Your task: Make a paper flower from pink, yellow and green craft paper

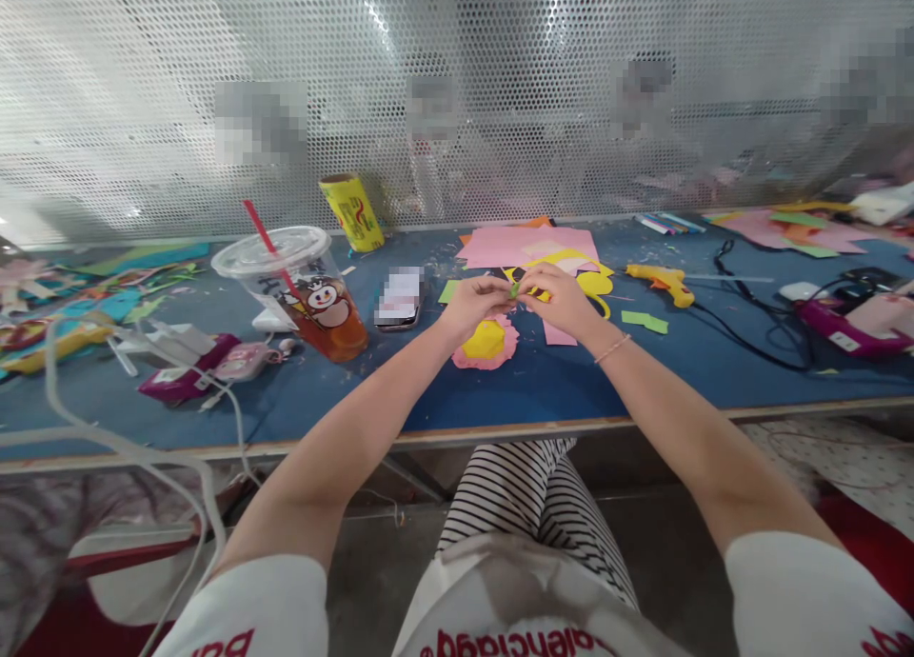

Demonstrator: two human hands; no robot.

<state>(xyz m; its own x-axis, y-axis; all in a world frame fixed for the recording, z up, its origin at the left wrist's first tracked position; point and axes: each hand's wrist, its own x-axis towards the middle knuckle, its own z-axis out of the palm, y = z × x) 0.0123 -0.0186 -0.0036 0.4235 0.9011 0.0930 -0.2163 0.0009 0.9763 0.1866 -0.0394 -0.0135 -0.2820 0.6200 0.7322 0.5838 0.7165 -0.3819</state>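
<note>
My left hand and my right hand meet above the blue table, fingertips pinched together. Between them shows a small bit of green paper, mostly hidden by the fingers. Just below my left hand lies a pink scalloped paper piece with a yellow rounded centre. Yellow paper cut-outs lie behind and beside my right hand. A strip of pink paper sits under that hand, and a green scrap is to its right.
A tilted-looking drink cup with a red straw and a phone stand left. Pink sheets lie behind the hands. At right is a yellow glue gun with a black cord. A perforated metal panel rises behind.
</note>
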